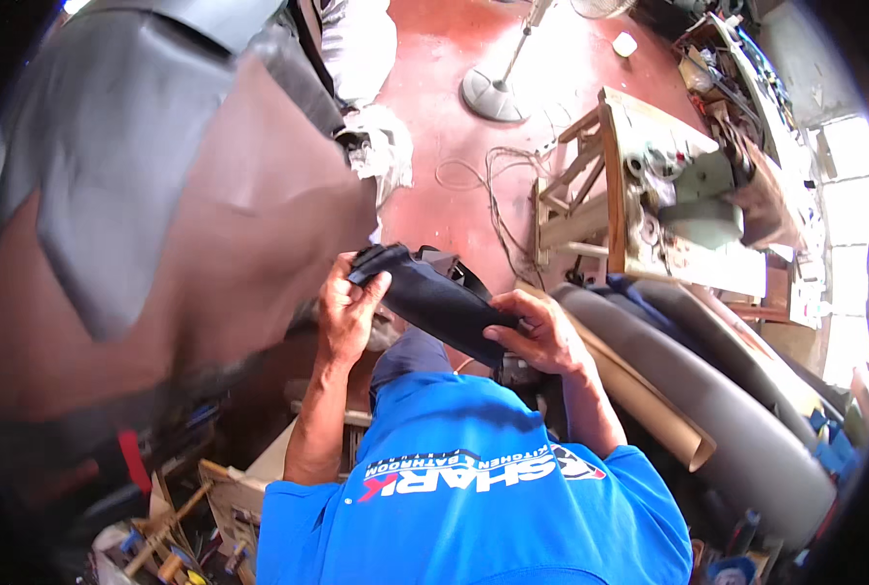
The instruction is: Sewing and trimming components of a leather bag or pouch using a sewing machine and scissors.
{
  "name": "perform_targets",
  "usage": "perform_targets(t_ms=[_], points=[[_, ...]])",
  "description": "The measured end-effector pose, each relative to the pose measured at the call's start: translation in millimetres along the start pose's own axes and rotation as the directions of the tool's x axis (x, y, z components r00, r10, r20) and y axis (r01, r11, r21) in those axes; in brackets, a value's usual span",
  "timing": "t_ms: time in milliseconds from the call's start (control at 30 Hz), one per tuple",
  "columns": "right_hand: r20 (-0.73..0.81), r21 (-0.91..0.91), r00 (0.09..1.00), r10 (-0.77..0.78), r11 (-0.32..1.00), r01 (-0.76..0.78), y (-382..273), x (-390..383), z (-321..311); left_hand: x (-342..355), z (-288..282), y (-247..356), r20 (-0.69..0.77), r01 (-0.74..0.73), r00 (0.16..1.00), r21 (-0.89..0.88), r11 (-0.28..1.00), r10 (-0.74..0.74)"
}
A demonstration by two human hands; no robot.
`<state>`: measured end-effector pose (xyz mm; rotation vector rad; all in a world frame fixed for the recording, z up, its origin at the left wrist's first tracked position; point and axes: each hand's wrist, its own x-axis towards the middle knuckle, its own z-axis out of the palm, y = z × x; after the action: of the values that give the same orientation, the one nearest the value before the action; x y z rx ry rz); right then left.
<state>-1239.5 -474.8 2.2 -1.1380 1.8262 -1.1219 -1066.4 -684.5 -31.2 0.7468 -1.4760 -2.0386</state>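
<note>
The left hand (347, 309) is pinching the folded, bunched end of a dark navy piece (442, 304), its thumb lying on the near face. The right hand (548, 336) is gripping the other end, thumb on the face and fingers over the upper edge. The piece is stretching between them, sloping down toward the right hand, just beyond the blue shirt (454, 487).

It is looking light and pliable, probably leather or thick fabric: bending at the folds yet standing fairly straight along its length. Its smooth face is suggesting a little slip but no fragility. The two ends are offering the best hold, thumbs flat and fingers behind; the layers at the left hand are likely to slide apart if the pinch loosens. A dark curved strip is showing behind the piece, though it may or may not belong to it; I cannot tell.

Left of the left hand, a large brown sheet (269, 224) is hanging near, limiting elbow room. Beside the right hand, a tan roll (639, 390) and a thick grey roll (712, 419) are lying close. Beyond that hand, a wooden table (613, 185) is carrying a green machine (702, 210), and a loose cable (493, 190) is trailing over the floor.
</note>
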Motion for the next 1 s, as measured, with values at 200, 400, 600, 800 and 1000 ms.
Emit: perform_targets(t_ms=[200, 400, 600, 800, 1000], points=[[-0.071, -0.073, 0.995, 0.077, 0.994, -0.082, -17.6, 147.5, -103.0, 183.7, 31.3, 8.7, 0.176, 0.058, 0.984, -0.19, 0.98, -0.024], [-0.137, 0.595, 0.937, 0.322, 0.783, -0.182, 8.7, 273.8, -178.5, 363.1, 75.6, 45.5, 0.135, 0.063, 0.991, -0.348, 0.935, -0.016], [-0.143, 0.742, 0.963, 0.228, 0.669, -0.048, 72.3, 452.2, -260.5, 560.9, 105.0, -6.7, 0.198, 0.34, 0.936, -0.289, 0.895, -0.292], [-0.171, 0.534, 0.977, 0.125, 0.846, -0.014, 48.7, 635.4, -396.5, 762.8, 121.9, 62.3, 0.162, 0.212, 0.971, -0.225, 0.951, -0.178], [-0.359, 0.657, 0.927, 0.106, 0.735, 0.171, 39.6, 827.0, -480.8, 962.5, 132.7, 58.9, 0.262, -0.111, 0.932, -0.452, 0.885, 0.251]])
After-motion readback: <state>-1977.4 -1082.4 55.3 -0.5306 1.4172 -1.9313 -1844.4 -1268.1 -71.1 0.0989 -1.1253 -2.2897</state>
